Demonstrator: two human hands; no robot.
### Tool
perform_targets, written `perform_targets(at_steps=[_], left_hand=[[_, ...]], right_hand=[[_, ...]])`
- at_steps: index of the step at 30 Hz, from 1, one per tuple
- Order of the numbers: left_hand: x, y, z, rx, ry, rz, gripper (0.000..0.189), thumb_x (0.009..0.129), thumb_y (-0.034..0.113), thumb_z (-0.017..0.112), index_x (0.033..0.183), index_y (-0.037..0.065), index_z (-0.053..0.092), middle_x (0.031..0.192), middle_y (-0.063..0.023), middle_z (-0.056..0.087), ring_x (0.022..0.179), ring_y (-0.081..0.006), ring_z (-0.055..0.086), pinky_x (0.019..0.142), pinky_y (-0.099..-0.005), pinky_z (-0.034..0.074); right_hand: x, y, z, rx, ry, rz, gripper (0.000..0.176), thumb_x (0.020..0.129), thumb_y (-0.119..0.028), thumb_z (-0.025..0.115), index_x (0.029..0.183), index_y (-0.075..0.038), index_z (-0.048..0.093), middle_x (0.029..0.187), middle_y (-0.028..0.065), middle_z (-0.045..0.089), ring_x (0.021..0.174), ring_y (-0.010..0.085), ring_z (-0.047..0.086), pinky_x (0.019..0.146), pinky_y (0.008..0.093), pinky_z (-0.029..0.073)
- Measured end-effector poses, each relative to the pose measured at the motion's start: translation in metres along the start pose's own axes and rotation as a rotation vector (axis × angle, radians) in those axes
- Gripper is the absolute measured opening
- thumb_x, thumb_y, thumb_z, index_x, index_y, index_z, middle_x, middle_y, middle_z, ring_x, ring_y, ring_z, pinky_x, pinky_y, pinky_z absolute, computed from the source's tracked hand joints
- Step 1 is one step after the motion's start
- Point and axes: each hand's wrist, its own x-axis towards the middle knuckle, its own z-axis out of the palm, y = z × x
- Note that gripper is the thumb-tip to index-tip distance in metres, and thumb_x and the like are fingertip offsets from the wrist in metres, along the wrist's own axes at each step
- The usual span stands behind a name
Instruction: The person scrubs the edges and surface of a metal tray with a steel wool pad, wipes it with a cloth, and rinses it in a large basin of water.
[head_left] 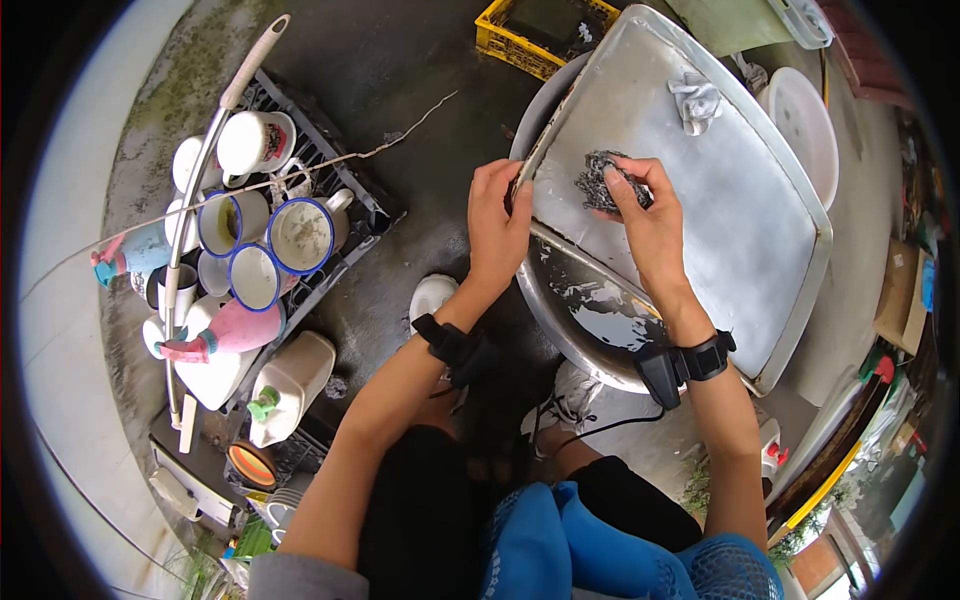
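A large metal tray (740, 230) lies tilted across a round metal basin (575, 310) that has dark water in it. My left hand (497, 222) grips the tray's left edge, thumb on the inner side and fingers outside. In my right hand (650, 215) is a dark wire scouring pad (603, 182), pinched between thumb and fingers against the tray's surface. A crumpled grey-white cloth (696, 102) rests on the tray's upper part.
To the left, a black crate (370, 190) holds enamel mugs (303, 236) and spray bottles (245, 327). A long-handled tool (215, 130) lies across them. A yellow crate (520, 50) stands beyond the basin. A white round basin (805, 130) is at right.
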Motion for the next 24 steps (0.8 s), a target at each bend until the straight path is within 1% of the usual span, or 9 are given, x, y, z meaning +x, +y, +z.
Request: perform_targets(at_steps=[4, 8, 10, 12, 14, 18, 19, 22, 24], left_hand=[[0.008, -0.006, -0.012, 0.041, 0.015, -0.019, 0.024, 0.091, 0.009, 0.062, 0.111, -0.004, 0.064, 0.113, -0.0146, 0.059, 0.104, -0.0266, 0.058, 0.090, -0.0341, 0.046], [0.023, -0.010, -0.023, 0.063, 0.024, -0.043, 0.028, 0.092, 0.012, 0.064, 0.118, 0.002, 0.065, 0.117, -0.0101, 0.058, 0.104, -0.0210, 0.058, 0.091, -0.0312, 0.046], [0.028, -0.003, -0.030, -0.094, 0.011, -0.125, 0.028, 0.093, 0.014, 0.064, 0.120, 0.004, 0.065, 0.121, -0.0080, 0.057, 0.108, -0.0187, 0.057, 0.093, -0.0312, 0.046], [0.026, 0.005, -0.039, -0.061, 0.008, -0.150, 0.027, 0.093, 0.014, 0.065, 0.119, 0.007, 0.065, 0.122, -0.0054, 0.057, 0.111, -0.0167, 0.055, 0.098, -0.0307, 0.044], [0.018, 0.016, -0.046, -0.262, -0.051, -0.172, 0.026, 0.093, 0.013, 0.066, 0.118, 0.008, 0.064, 0.123, -0.0047, 0.057, 0.114, -0.0153, 0.054, 0.102, -0.0312, 0.040], [0.008, 0.040, -0.045, -0.544, -0.188, -0.189, 0.018, 0.092, 0.003, 0.057, 0.109, 0.007, 0.061, 0.123, -0.0060, 0.058, 0.119, -0.0149, 0.049, 0.107, -0.0357, 0.035], [0.007, 0.043, -0.044, -0.638, -0.227, -0.245, 0.016, 0.090, -0.002, 0.053, 0.099, 0.010, 0.059, 0.125, -0.0048, 0.057, 0.127, -0.0186, 0.046, 0.111, -0.0360, 0.032], [0.006, 0.047, -0.040, -0.809, -0.300, -0.272, 0.015, 0.089, -0.003, 0.053, 0.091, 0.012, 0.054, 0.123, -0.0043, 0.056, 0.126, -0.0208, 0.047, 0.111, -0.0376, 0.033], [0.006, 0.047, -0.038, -0.869, -0.317, -0.309, 0.017, 0.088, -0.004, 0.054, 0.088, 0.013, 0.052, 0.120, -0.0037, 0.057, 0.127, -0.0215, 0.048, 0.110, -0.0369, 0.035]], right_hand=[[-0.050, -0.002, -0.031, 0.035, 0.001, 0.038, 0.019, 0.097, -0.013, 0.063, 0.113, -0.003, 0.062, 0.110, 0.0048, 0.060, 0.092, 0.0101, 0.060, 0.073, 0.0273, 0.061], [-0.087, 0.011, -0.042, 0.096, 0.028, 0.037, 0.021, 0.098, -0.012, 0.061, 0.116, -0.003, 0.061, 0.111, 0.0041, 0.059, 0.096, 0.0099, 0.060, 0.076, 0.0291, 0.061], [-0.094, 0.022, -0.039, 0.187, 0.031, 0.049, 0.021, 0.098, -0.012, 0.060, 0.118, -0.003, 0.060, 0.111, 0.0039, 0.059, 0.096, 0.0100, 0.060, 0.076, 0.0296, 0.061], [-0.098, 0.032, -0.030, 0.315, 0.032, 0.084, 0.021, 0.098, -0.010, 0.059, 0.119, -0.004, 0.060, 0.112, 0.0045, 0.059, 0.096, 0.0111, 0.060, 0.078, 0.0307, 0.061], [-0.097, 0.035, -0.024, 0.366, 0.029, 0.077, 0.022, 0.098, -0.010, 0.060, 0.119, -0.003, 0.060, 0.114, 0.0054, 0.059, 0.097, 0.0123, 0.060, 0.079, 0.0313, 0.060], [-0.088, 0.027, -0.026, 0.335, -0.008, 0.006, 0.023, 0.098, -0.011, 0.061, 0.119, -0.003, 0.061, 0.115, 0.0069, 0.060, 0.097, 0.0130, 0.062, 0.080, 0.0306, 0.059], [-0.087, 0.024, -0.027, 0.343, -0.008, 0.003, 0.023, 0.097, -0.011, 0.061, 0.120, -0.003, 0.061, 0.115, 0.0071, 0.060, 0.097, 0.0127, 0.062, 0.079, 0.0299, 0.059], [-0.090, 0.020, -0.032, 0.379, -0.009, 0.041, 0.024, 0.097, -0.010, 0.063, 0.119, -0.002, 0.062, 0.115, 0.0061, 0.061, 0.099, 0.0117, 0.061, 0.080, 0.0280, 0.055], [-0.093, 0.030, -0.036, 0.276, -0.011, 0.031, 0.022, 0.095, -0.008, 0.064, 0.117, -0.002, 0.063, 0.114, 0.0039, 0.061, 0.101, 0.0109, 0.058, 0.086, 0.0264, 0.051]])
